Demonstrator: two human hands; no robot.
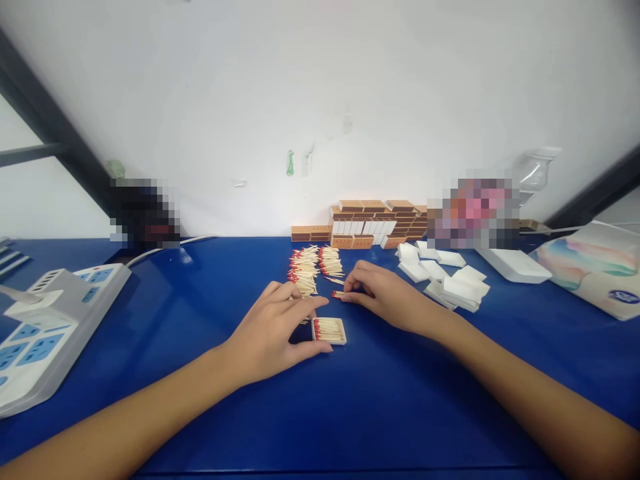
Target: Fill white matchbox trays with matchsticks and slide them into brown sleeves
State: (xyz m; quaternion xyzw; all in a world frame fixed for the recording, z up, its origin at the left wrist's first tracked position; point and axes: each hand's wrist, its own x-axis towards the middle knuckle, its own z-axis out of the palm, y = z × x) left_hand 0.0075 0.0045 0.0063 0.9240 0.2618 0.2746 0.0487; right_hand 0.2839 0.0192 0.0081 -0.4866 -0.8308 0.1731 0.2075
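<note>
My left hand (273, 330) curves around the left side of a small white matchbox tray (341, 342), its thumb along the near edge and fingers at the far left corner. Inside the tray lies a row of red-tipped matches (329, 329). Just beyond it, my right hand (377, 290) pinches a few matches (337, 294) between thumb and fingers, their red heads pointing left. Two loose piles, a left match pile (304, 267) and a right match pile (330, 261), lie on the blue table behind my hands. Part of the left pile is hidden by my left hand.
Stacked brown matchboxes (363, 242) stand against the wall. White empty trays (433, 270) are heaped to the right, near a white box (517, 265) and a tissue pack (593, 267). A large power strip (65, 333) occupies the left side of the blue table (320, 420).
</note>
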